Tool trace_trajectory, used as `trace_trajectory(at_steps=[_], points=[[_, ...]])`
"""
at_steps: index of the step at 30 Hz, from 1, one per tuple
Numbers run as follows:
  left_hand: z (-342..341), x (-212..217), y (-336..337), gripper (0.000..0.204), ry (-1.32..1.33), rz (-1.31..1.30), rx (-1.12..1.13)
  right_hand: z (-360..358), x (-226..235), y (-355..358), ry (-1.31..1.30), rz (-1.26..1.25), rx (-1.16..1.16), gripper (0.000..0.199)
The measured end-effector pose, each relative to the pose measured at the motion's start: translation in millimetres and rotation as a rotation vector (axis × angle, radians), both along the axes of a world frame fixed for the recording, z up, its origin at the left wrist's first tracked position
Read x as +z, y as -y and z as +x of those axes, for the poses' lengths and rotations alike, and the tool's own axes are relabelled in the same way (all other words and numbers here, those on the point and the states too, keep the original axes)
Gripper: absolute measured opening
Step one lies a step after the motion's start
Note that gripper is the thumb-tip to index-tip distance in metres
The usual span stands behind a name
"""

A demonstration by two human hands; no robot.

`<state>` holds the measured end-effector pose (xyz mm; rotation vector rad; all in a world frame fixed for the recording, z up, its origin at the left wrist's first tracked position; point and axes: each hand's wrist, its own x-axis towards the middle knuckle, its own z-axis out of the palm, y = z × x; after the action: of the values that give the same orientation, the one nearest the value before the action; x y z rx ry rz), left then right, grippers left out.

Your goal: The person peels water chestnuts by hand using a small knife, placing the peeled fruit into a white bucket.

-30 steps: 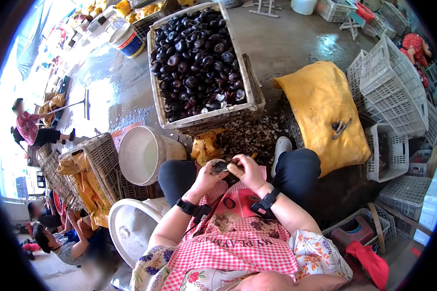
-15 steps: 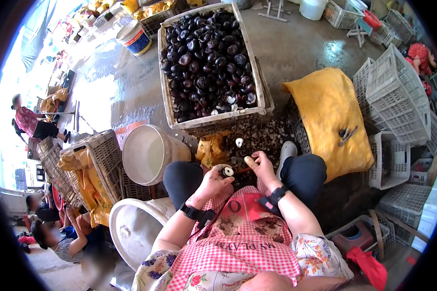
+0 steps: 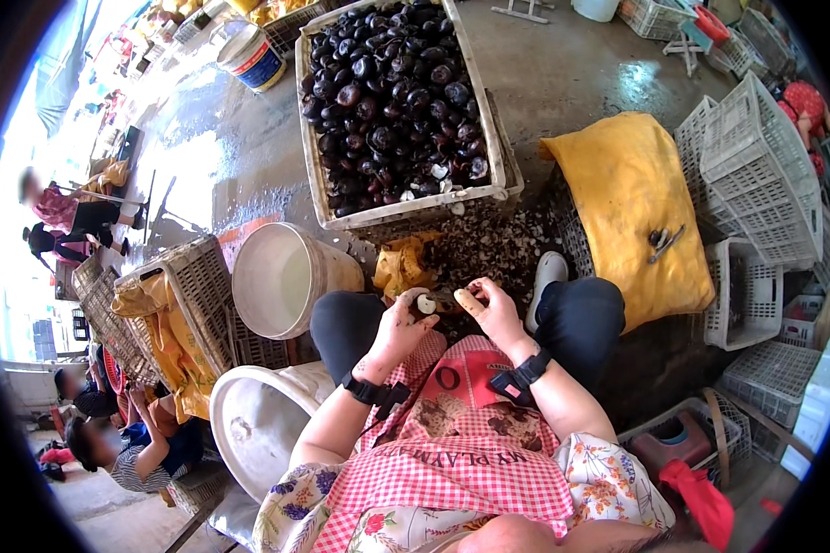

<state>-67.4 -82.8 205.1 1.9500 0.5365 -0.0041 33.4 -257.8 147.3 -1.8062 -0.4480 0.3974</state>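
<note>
My left hand (image 3: 398, 330) is closed around a water chestnut (image 3: 425, 303) whose white flesh shows on top. Across from it, my right hand (image 3: 498, 318) has its fingers bent together, with a pale cover on the thumb. A thin tool seems to lie under that hand, but its kind is too hidden to tell. Both hands are above my lap, close to each other. Dark, unpeeled water chestnuts (image 3: 392, 101) fill a large pale crate (image 3: 496, 138) in front of me. Peel scraps (image 3: 498, 235) cover the floor between it and my knees.
A white bucket of liquid (image 3: 272, 276) stands left of my knee, with another white bucket (image 3: 249, 433) nearer me. On the right, a yellow cloth (image 3: 627, 203) covers a crate and bears a small blade tool (image 3: 669, 244). Stacked crates (image 3: 756, 175) rise beyond. Other people sit at left.
My right hand has come slightly nearer the left and turned. A white piece seen above the scraps no longer shows. The view has shifted a little, and another person shows at far left.
</note>
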Motion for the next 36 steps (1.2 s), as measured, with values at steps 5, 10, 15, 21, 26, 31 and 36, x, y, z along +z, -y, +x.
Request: trace_trajectory(at_steps=[5, 10, 15, 21, 26, 31, 36], points=[[3.6, 13.8, -1.7, 0.050, -0.066, 0.230, -0.072, -0.3, 16.9, 10.3, 0.359, -0.202, -0.035, 0.035], [4.3, 13.3, 1.2, 0.047, -0.181, 0.073, -0.142, -3.2, -7.9, 6.4, 0.064, -0.054, 0.036, 0.037], [-1.1, -11.7, 7.7, 0.051, -0.046, -0.322, -0.041, -12.2, -26.0, -5.5, -0.328, 0.295, 0.089, 0.032], [2.8, 8.7, -0.5, 0.035, -0.268, -0.367, -0.030, -5.2, 29.7, 11.1, -0.814, 0.232, 0.101, 0.031], [2.2, 19.6, 11.8, 0.040, -0.294, -0.719, 0.010, -4.9, 12.0, 4.3, -0.586, 0.318, 0.380, 0.032], [8.4, -0.6, 13.9, 0.042, -0.126, -0.571, -0.108, -4.2, 26.3, 3.9, -1.007, 0.338, 0.230, 0.031], [10.4, -0.6, 18.0, 0.055, -0.083, -0.139, -0.204, -7.7, 28.4, 6.6, -0.841, 0.364, 0.341, 0.044]])
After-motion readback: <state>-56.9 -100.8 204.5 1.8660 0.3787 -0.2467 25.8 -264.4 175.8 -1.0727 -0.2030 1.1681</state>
